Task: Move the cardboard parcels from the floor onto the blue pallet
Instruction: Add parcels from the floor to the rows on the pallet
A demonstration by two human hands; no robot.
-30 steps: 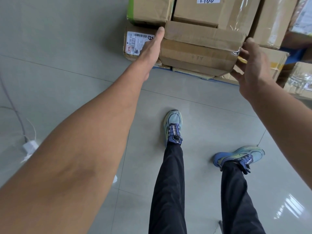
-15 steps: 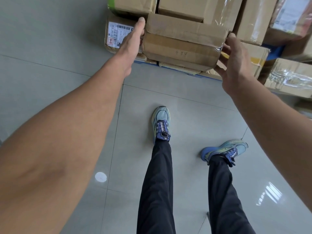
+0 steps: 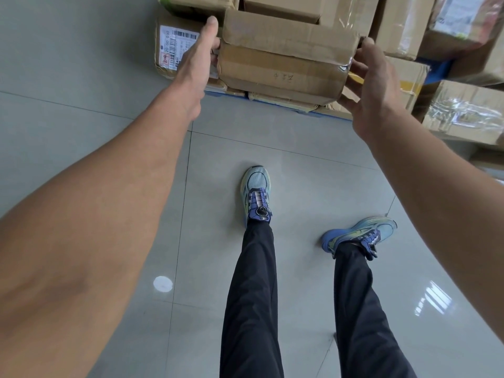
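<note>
Gripping taped cardboard parcel [image 3: 283,58] at near edge of blue pallet [image 3: 436,72], atop stacked boxes [image 3: 281,99] there. Left hand [image 3: 200,64] curled round one end, thumb up; right hand [image 3: 373,88] clasping the other end.

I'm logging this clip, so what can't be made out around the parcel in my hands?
Head view:
Blue pallet: mostly under stacked boxes; only a front strip shows.
Label: print too small, partly behind left hand.
Parcel: underside hidden; unclear whether it rests.
Stacked boxes: cut off by the upper edge.
</note>
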